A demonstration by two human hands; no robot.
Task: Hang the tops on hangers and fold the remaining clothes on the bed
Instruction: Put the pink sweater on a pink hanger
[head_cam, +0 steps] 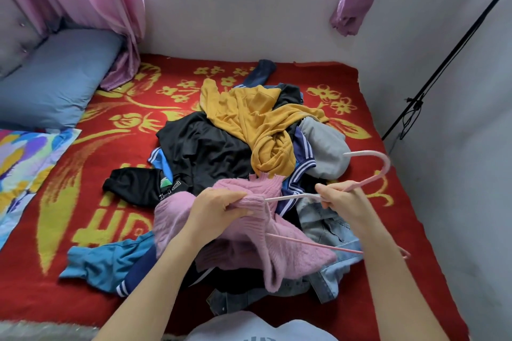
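With the left hand (219, 210) clenched on the collar of the pink sweater (277, 252), atop the clothes pile (210, 147) by the near edge of the bed (83, 202), and the right hand (343, 199) gripping the hanger (368, 180) below its hook, the person would do best to hold the collar wide and slant one hanger arm in.

The pink chunky-knit sweater (277, 252) in the left hand (219, 210) looks like fuzzy, matt wool. The thin pink hanger (387, 164) in the right hand (343, 199) has a dull, matt coating. Below that hand, the pale blue jacket (329, 227) is coarse denim.
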